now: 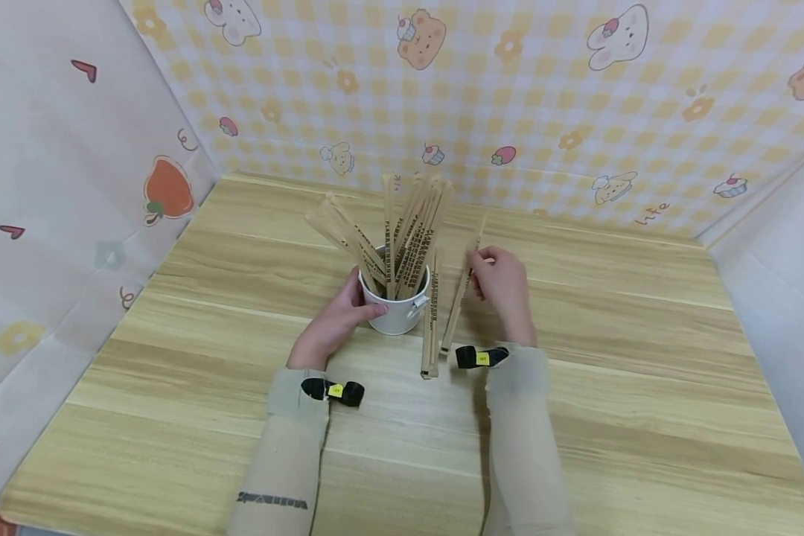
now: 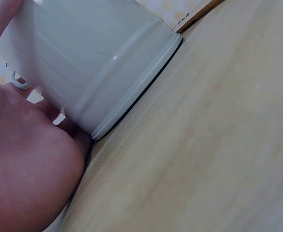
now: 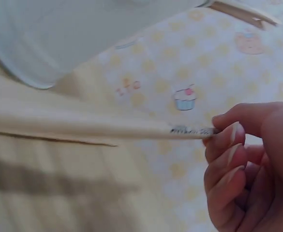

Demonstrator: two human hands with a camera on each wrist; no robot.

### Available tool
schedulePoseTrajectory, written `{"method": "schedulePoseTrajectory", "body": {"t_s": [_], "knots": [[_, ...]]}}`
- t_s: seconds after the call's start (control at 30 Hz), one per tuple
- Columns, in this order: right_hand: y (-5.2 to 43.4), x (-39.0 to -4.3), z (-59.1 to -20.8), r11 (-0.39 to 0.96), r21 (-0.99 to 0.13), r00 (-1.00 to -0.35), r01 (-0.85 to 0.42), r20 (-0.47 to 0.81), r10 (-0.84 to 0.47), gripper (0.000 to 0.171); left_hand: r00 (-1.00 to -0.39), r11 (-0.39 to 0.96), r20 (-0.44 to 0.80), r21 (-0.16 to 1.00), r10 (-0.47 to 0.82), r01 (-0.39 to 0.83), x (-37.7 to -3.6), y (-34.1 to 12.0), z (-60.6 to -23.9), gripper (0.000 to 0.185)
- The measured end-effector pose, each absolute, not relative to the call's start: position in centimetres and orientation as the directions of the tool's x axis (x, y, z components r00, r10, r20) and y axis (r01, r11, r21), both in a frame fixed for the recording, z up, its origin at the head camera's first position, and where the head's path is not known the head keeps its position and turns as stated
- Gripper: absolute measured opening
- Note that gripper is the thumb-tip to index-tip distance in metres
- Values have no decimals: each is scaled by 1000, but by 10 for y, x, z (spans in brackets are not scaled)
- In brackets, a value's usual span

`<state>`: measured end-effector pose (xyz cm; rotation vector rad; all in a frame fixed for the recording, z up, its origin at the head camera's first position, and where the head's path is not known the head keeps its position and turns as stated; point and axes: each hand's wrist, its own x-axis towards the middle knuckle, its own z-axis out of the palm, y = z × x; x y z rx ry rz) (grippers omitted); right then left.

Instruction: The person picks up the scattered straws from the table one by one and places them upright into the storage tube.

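A small white metal cup [image 1: 400,309] stands mid-table, filled with several paper-wrapped chopstick packets [image 1: 412,234] fanning upward. My left hand [image 1: 335,324] grips the cup's left side; the left wrist view shows the cup wall [image 2: 93,63] against my palm [image 2: 30,174]. My right hand [image 1: 502,286] pinches one wrapped chopstick packet [image 1: 461,294] near its upper end, its lower end near the table. In the right wrist view my fingertips [image 3: 223,137] hold that packet [image 3: 83,123], with the cup [image 3: 59,34] behind. Another packet [image 1: 432,316] lies on the table beside the cup.
The wooden table [image 1: 610,387] is walled by patterned yellow checked paper [image 1: 509,97] at the back and a pale panel [image 1: 53,186] on the left. Black wrist straps [image 1: 338,391] sit on both sleeves.
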<state>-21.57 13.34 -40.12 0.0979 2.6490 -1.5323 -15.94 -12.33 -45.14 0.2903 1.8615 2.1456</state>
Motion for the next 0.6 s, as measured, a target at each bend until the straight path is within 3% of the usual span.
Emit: {"method": "schedulePoseTrajectory", "body": {"t_s": [0.3, 0.6], "knots": [[146, -206, -369, 325, -945, -984, -45, 98, 147, 35, -939, -127, -33, 989, 342, -81, -159, -123, -451, 92], [149, -188, -335, 151, -969, -933, -194, 230, 277, 21, -939, -147, -26, 986, 343, -81, -160, -122, -452, 92]]}}
